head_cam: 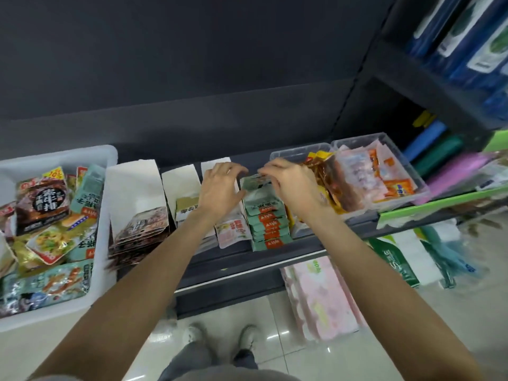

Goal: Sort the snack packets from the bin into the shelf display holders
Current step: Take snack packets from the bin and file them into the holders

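Both hands reach over a shelf holder of teal snack packets (268,226); the right hand (291,185) pinches the rear packet's top edge, the left hand (221,188) hovers with loosely curled fingers, holding nothing; the packets look light, soft and slippery — best gripped by the sealed top edge; more wait in the white bin (105,265) at left.

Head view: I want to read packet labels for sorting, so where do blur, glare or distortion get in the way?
Head view: the shelf edges bow from wide-angle distortion; the dark packets smear with motion blur at their lower edge; the floor shows glare patches; the blue items at the top right are soft; the teal packets and the bin labels are fairly legible.
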Demonstrator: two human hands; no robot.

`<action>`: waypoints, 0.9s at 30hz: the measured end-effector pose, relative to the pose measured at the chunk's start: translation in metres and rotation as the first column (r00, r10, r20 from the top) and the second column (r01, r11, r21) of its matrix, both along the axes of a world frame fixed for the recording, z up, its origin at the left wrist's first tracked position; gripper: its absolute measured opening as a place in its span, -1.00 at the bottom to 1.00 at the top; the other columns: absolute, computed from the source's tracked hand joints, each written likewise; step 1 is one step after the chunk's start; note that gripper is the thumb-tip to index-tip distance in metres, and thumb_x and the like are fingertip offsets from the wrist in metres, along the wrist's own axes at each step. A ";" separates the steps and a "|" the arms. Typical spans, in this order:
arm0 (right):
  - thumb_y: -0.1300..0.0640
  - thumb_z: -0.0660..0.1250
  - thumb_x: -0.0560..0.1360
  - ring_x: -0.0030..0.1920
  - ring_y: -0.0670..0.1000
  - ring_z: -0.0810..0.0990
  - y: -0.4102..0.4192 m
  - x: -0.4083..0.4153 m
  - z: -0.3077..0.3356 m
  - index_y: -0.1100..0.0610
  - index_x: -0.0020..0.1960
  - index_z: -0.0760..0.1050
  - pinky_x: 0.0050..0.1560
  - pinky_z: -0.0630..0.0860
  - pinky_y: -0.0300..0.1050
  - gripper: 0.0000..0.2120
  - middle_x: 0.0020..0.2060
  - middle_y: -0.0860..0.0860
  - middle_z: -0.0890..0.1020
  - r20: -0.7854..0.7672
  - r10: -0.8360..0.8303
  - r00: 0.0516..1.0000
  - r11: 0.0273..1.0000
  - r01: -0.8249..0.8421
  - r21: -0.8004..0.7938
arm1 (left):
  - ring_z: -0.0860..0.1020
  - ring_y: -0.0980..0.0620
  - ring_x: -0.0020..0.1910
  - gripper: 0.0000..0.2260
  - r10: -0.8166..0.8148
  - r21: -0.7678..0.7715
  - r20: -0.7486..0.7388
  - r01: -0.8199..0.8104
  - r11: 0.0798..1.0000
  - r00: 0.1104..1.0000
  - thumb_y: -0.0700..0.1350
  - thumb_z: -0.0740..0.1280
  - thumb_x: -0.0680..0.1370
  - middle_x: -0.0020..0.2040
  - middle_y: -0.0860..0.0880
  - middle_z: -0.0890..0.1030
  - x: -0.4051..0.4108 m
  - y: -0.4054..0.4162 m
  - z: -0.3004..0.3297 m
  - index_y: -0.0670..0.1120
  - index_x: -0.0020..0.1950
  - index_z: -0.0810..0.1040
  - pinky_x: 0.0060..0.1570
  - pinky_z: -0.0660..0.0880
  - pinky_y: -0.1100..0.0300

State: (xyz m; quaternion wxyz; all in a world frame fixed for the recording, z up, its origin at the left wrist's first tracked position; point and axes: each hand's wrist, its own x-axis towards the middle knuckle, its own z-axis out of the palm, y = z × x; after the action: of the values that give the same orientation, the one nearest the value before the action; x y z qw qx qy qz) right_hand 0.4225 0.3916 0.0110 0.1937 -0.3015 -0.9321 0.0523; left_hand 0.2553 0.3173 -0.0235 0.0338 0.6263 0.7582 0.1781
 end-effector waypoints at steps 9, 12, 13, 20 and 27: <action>0.34 0.50 0.16 -0.30 0.12 0.60 0.013 -0.014 -0.013 0.13 -0.24 0.59 -0.21 0.51 -0.08 -0.78 -0.35 0.03 0.59 0.161 0.010 0.987 0.979 -0.043 0.198 | 0.44 -0.04 0.25 -0.67 -0.024 -0.123 0.011 0.025 0.992 1.000 0.02 0.35 0.51 0.17 0.01 0.59 -0.011 0.004 0.001 0.06 0.28 0.49 0.24 0.31 0.01; 0.32 0.52 0.15 -0.35 0.11 0.61 0.015 -0.022 -0.016 0.13 -0.30 0.60 -0.22 0.50 -0.10 -0.82 -0.41 0.03 0.59 0.192 -0.001 0.981 0.984 -0.033 0.176 | 0.44 -0.03 0.25 -0.66 -0.026 -0.118 0.032 0.030 0.993 0.999 0.00 0.36 0.51 0.18 0.00 0.59 -0.011 0.005 0.002 0.04 0.28 0.49 0.25 0.31 0.03; 0.30 0.53 0.17 -0.34 0.11 0.62 0.014 -0.022 -0.018 0.13 -0.29 0.60 -0.20 0.50 -0.10 -0.82 -0.39 0.03 0.60 0.175 -0.009 0.984 0.984 -0.023 0.178 | 0.43 -0.03 0.25 -0.65 -0.022 -0.124 0.035 0.027 0.992 0.999 0.00 0.36 0.51 0.19 0.00 0.58 -0.010 0.005 0.003 0.04 0.29 0.48 0.26 0.31 0.03; 0.16 0.35 0.50 0.04 0.11 0.58 -0.008 -0.011 0.003 0.14 0.13 0.57 0.06 0.48 0.03 -0.79 0.01 0.07 0.64 -0.266 -0.158 0.951 0.981 0.181 0.064 | 0.49 0.05 0.18 -0.70 0.072 0.039 0.233 -0.083 0.996 0.970 0.02 0.29 0.56 0.14 0.09 0.60 -0.011 -0.011 0.031 0.01 0.27 0.50 0.17 0.42 0.13; 0.15 0.23 0.56 -0.08 -0.10 0.59 -0.091 -0.054 0.036 0.09 0.11 0.57 -0.07 0.51 -0.26 -0.81 -0.03 -0.04 0.66 -0.408 -0.018 0.913 0.967 -0.089 -0.241 | 0.54 0.35 -0.13 -0.86 0.138 0.286 0.437 -0.283 0.916 0.889 -0.04 0.28 0.57 -0.16 0.23 0.60 -0.048 -0.129 0.074 -0.01 0.02 0.62 -0.19 0.41 0.48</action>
State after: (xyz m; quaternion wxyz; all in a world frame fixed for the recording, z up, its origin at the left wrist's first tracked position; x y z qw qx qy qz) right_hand 0.3681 0.3002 0.0466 0.3419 -0.2893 -0.8623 0.2363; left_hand 0.2068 0.1882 0.0500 0.0623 0.4843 0.7557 0.4364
